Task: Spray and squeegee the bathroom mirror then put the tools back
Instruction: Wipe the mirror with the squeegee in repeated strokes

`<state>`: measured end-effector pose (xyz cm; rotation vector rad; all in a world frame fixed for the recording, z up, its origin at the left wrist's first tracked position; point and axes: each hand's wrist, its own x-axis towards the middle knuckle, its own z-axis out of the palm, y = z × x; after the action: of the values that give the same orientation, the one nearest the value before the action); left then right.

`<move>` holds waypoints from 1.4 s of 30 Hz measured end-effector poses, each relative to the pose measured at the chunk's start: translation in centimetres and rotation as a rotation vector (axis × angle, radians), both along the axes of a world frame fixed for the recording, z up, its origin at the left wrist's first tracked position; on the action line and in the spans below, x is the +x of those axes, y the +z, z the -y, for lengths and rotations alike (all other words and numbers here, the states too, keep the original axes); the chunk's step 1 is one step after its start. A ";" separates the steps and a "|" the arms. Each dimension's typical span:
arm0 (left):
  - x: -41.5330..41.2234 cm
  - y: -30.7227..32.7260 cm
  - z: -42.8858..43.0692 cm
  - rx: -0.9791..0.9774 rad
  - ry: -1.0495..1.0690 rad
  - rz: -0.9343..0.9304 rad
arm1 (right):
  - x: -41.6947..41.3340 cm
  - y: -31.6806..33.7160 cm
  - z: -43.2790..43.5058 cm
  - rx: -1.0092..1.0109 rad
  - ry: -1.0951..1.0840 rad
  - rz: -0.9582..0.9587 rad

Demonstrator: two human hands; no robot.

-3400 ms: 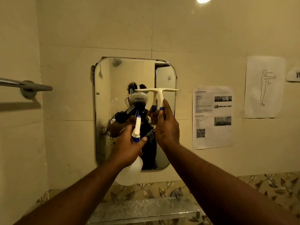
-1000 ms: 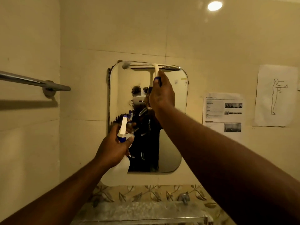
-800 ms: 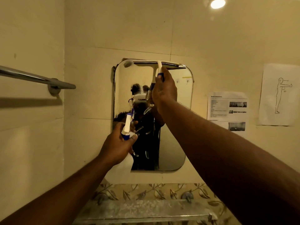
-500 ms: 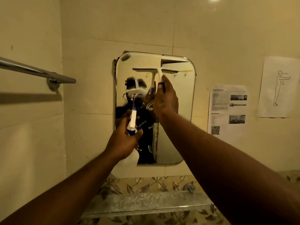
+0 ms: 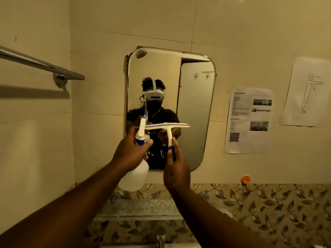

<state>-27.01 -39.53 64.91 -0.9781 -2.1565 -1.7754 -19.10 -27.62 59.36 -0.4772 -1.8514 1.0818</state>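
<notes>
At frame centre, the right hand (image 5: pixel 176 169) wraps the squeegee (image 5: pixel 168 128) handle, its blade level and seemingly just off the mirror (image 5: pixel 195 104). The left hand (image 5: pixel 129 154) clenches the spray bottle (image 5: pixel 138 169) neck. For a clean stroke, press the blade flat against the glass, keep even pressure, and overlap passes downward.

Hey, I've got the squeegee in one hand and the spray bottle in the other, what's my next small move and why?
Probably lower the squeegee to the glass shelf below. The right hand holds it off the mirror, which looks streak-free here, so putting tools back seems due.
</notes>
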 end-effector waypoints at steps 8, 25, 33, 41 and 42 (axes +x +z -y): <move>1.2 -2.0 0.7 -0.034 0.109 0.041 | 1.7 -7.7 0.7 -0.023 -0.032 0.216; -0.3 4.1 6.0 0.029 0.100 -0.068 | -0.4 12.8 6.0 0.001 0.136 -0.177; -2.7 4.3 7.2 -0.032 0.108 -0.096 | -5.0 22.6 6.0 0.016 0.117 -0.272; -4.0 2.7 7.4 -0.031 0.111 -0.075 | -6.7 20.5 6.5 0.034 0.122 -0.246; -4.1 2.5 7.4 -0.030 0.114 -0.074 | -6.8 20.0 6.6 0.031 0.118 -0.240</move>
<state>-31.14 -46.96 67.42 -0.8934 -2.1539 -1.6335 -25.88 -34.26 79.32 -0.2112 -1.6978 1.1351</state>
